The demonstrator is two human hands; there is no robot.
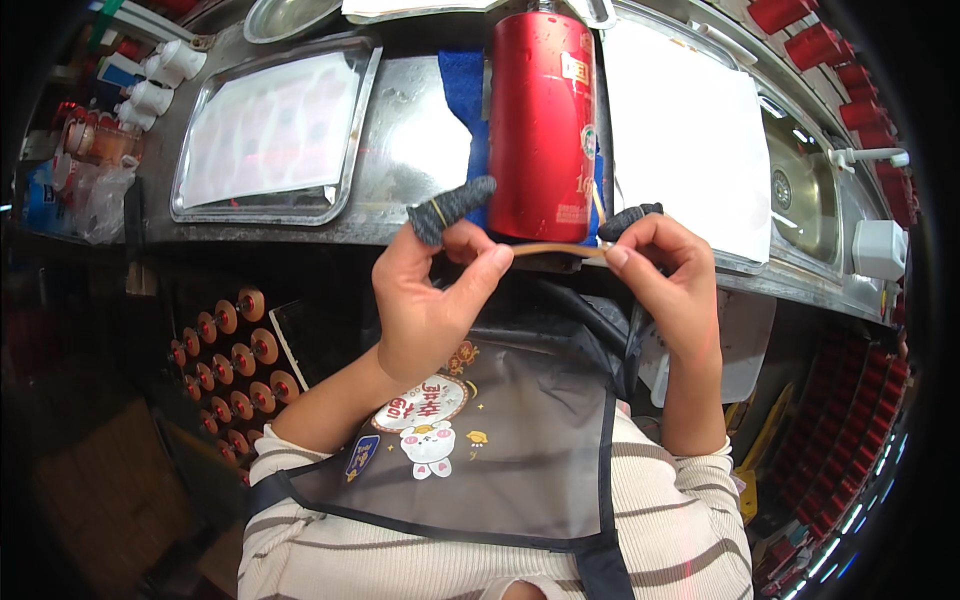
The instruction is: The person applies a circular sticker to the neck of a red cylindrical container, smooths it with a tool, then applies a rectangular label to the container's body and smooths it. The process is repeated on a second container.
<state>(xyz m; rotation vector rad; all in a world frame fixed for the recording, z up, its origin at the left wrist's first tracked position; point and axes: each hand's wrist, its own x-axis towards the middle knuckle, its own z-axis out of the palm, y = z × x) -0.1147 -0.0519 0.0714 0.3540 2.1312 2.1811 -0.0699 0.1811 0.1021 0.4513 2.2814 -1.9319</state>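
the left hand (425, 295) and the right hand (678, 285), each with a dark grey fabric finger cover (450, 208), pinch a thin tan strip (555, 249) that spans the gap between them, near the closer end of a glossy red cylindrical bottle (540, 130). beneath the bottle shows a blue cloth (459, 85). to its left, a rectangular metal tray (270, 207) bears a white sheet with pale pink patches (265, 135); to its right lies a large plain white sheet (685, 140).

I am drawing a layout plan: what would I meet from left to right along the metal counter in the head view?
Rectangular metal tray, shiny red cylindrical bottle, large white rectangular sheet, steel sink basin, small white plastic container.
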